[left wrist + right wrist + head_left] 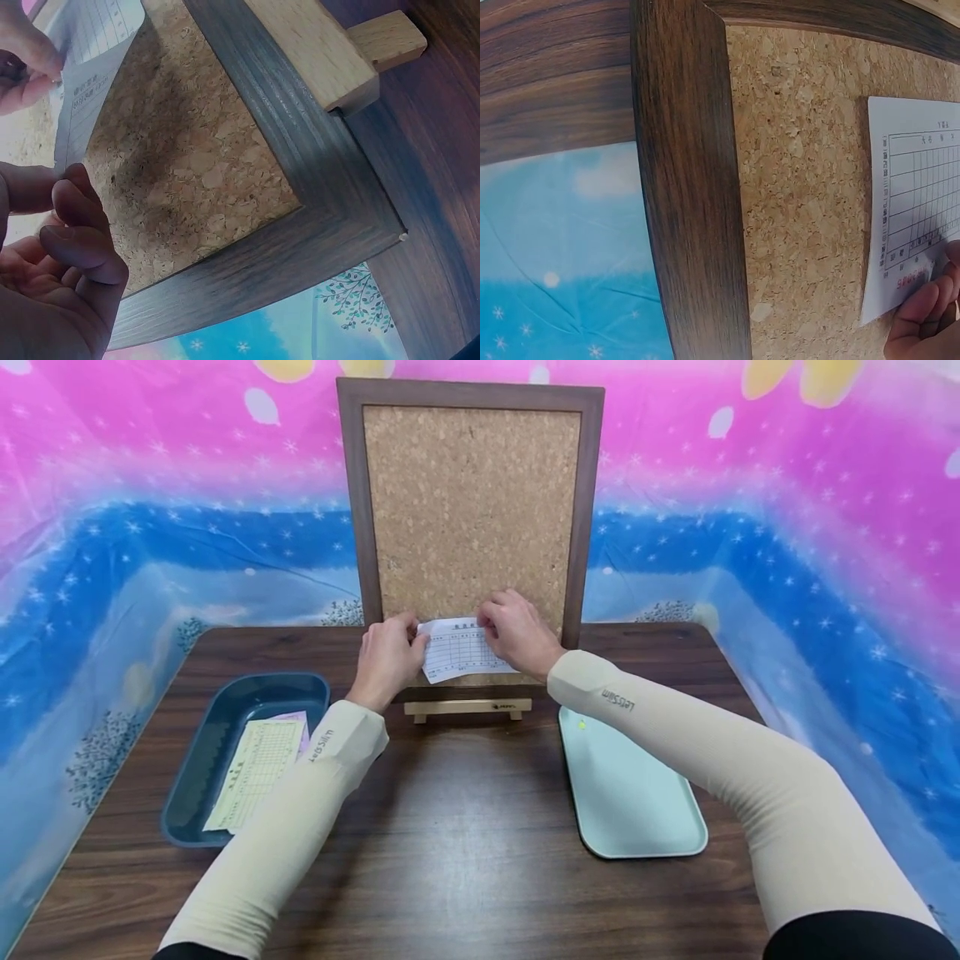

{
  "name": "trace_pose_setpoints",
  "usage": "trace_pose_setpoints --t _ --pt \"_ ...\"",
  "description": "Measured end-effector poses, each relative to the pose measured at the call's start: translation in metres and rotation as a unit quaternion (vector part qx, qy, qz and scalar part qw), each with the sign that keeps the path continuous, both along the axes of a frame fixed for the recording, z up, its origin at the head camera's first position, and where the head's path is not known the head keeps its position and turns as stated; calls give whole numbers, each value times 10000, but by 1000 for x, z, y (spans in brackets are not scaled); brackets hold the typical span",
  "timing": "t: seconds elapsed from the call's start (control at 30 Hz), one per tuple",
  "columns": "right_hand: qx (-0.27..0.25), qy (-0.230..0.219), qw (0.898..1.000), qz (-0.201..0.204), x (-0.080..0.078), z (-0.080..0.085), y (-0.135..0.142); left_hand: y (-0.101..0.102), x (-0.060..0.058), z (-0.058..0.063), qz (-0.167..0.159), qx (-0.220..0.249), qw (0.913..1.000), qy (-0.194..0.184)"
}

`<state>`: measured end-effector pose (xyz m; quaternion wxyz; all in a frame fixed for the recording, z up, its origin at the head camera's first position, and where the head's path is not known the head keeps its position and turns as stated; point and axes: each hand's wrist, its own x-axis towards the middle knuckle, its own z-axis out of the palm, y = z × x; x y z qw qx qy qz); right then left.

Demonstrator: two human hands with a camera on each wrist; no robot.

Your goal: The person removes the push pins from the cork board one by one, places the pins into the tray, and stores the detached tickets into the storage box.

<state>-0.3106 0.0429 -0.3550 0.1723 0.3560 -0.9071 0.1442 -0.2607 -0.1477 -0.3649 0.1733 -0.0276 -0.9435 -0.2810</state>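
Observation:
A white printed form [455, 647] with a ruled table is held against the lower part of a framed cork board [472, 510]. My left hand [387, 658] pinches its upper left corner between thumb and fingertips. At its upper edge, right of the middle, my right hand [520, 631] has thumb and fingers curled together on the paper, covering its upper right part. In the left wrist view, the form [97, 90] bends away from the cork between the two hands. The right wrist view shows the form's free side [881, 202] over the cork, with the right fingers [915, 311] at its edge.
The board stands on a small wooden easel [467, 707]. On the left, a dark blue tray [178, 802] holds yellow-green and pink printed slips [258, 768]. A pale green tray [637, 802] lies on the right, with a small yellow-green piece [582, 725] near its far edge.

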Motion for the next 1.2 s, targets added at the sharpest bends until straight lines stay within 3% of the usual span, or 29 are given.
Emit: trace_pose_setpoints --t 0.3,0.53,0.83,1.2 --pt "-9 -84 9997 210 0 1 9 3 2 2 -7 97 9997 -206" --pt "-29 -98 9979 642 -1 9 25 1 4 4 -14 110 9994 -318" --pt "-179 -78 9958 899 5 10 57 -23 16 8 -63 113 9993 -355" --pt "-207 -77 9963 834 6 -10 86 -50 33 17 81 222 9986 -479"
